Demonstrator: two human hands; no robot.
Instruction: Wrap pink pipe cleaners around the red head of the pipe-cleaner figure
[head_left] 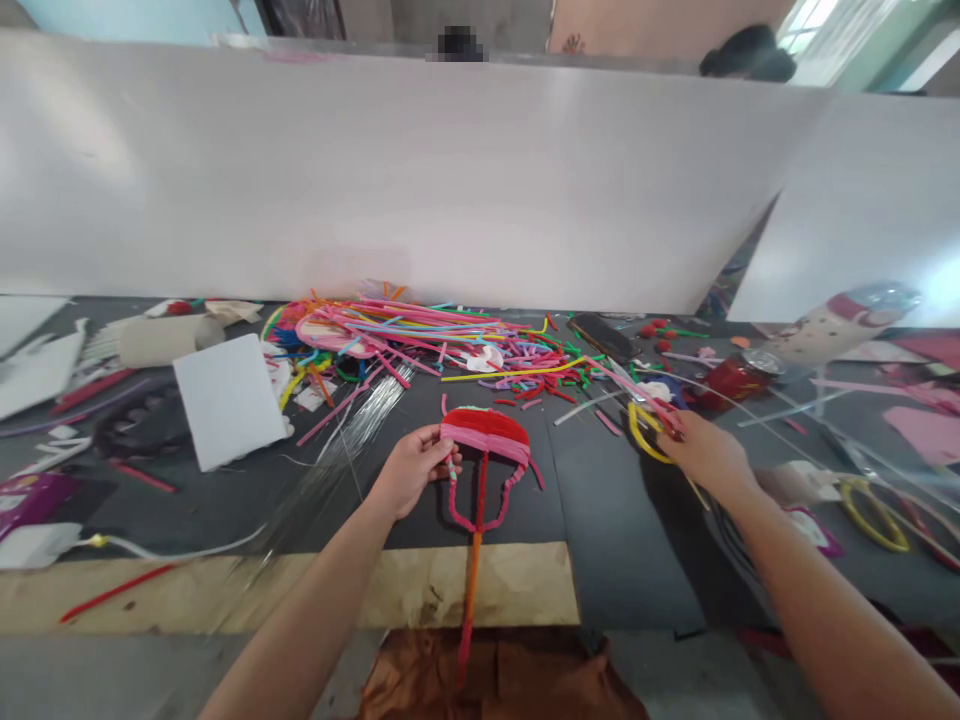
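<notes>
My left hand (417, 466) pinches the left edge of a pipe-cleaner figure (486, 432). The figure has a rounded red and pink striped top, a twisted pink loop below, and a red-to-orange pipe-cleaner stem (472, 575) hanging past the table edge. Out to the right, my right hand (701, 455) is closed low over the table. Pink pipe cleaners (637, 385) run up-left from its fingertips, and a yellow loop (643, 436) lies against them. Which of these the fingers grip, I cannot make out.
A heap of coloured pipe cleaners (420, 330) lies along a white partition (450, 180). On the left are a white square card (229, 400) and a cardboard tube (169, 340). A red jar (739, 378), a clear bottle (847, 320) and a yellow ring (874, 515) are on the right.
</notes>
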